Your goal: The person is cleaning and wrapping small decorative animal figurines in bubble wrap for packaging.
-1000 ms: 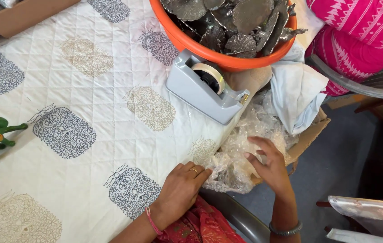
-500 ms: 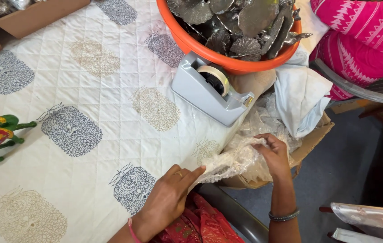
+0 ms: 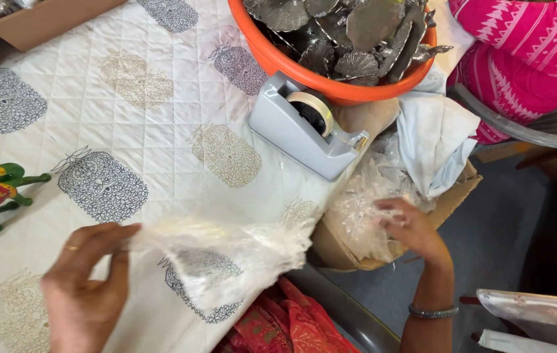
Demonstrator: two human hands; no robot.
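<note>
Both hands are bare. The left hand wears a thin gold ring on one finger. Just below the right hand, the wrist carries a slim silver bangle. Red patterned cloth covers the lap between the forearms.

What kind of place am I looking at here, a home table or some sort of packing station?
Most likely a handicraft packing table. An orange tub of metal leaf pieces, a grey tape dispenser and a cardboard box of clear wrap sit there; the left hand holds a bubble wrap sheet.
</note>
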